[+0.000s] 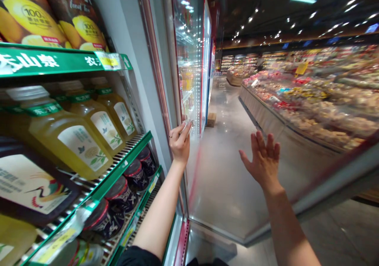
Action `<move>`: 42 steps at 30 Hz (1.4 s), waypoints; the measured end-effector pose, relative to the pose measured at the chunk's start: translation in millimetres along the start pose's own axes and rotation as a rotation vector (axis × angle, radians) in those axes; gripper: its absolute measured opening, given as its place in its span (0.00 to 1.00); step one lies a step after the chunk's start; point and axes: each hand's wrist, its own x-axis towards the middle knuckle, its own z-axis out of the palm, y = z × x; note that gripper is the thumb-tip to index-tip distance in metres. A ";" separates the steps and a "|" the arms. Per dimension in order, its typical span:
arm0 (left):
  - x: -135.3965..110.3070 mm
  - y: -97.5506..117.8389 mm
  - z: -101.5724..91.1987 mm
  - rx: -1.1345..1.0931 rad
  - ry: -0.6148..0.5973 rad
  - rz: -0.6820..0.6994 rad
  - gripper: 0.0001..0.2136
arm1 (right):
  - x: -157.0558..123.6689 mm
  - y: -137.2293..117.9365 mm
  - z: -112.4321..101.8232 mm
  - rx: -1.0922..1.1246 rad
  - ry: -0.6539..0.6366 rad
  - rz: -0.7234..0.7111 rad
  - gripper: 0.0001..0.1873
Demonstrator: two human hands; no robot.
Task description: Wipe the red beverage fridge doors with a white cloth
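Note:
My left hand (179,143) is closed around a small crumpled white tissue (188,126), of which only a bit shows past the fingers. It is beside the upright frame (166,96) at the hinge side of an open refrigerator. With fingers stretched, my right hand (263,159) is held up flat at the glass door (219,187); whether the palm touches the pane I cannot tell. Left of my left arm, bottles of yellow drink (85,139) stand on a green-edged wire shelf (130,155).
Dark jars with red bands (118,195) sit on the lower shelf. Iced tea packs (32,17) stand above. Through the glass, a long display counter (296,128) heaped with packaged goods borders a shiny aisle floor (222,139). A small wooden block (211,120) lies by the coolers.

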 end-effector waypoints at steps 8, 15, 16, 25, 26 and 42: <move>0.7 1.5 0.3 -0.035 0.003 -0.025 0.19 | 5.5 0.2 -2.1 -0.030 0.053 -0.066 0.46; -3.8 -7.0 -11.7 -0.021 -0.095 0.129 0.21 | 4.6 -0.7 -0.8 -0.027 0.057 -0.051 0.45; -3.7 -9.3 -14.2 -0.018 -0.129 0.167 0.21 | 3.7 -0.5 -0.6 -0.021 0.042 -0.038 0.45; -4.5 -6.0 -3.5 -0.024 -0.062 0.013 0.18 | -0.2 -4.8 -7.8 0.075 -0.064 0.058 0.47; -5.8 -6.6 -3.1 -0.040 -0.078 -0.007 0.17 | -0.5 -5.6 -8.6 0.075 -0.058 0.056 0.48; -8.9 -1.6 -3.8 -0.087 -0.060 -0.055 0.19 | -10.4 -3.8 -8.8 0.058 -0.039 0.083 0.47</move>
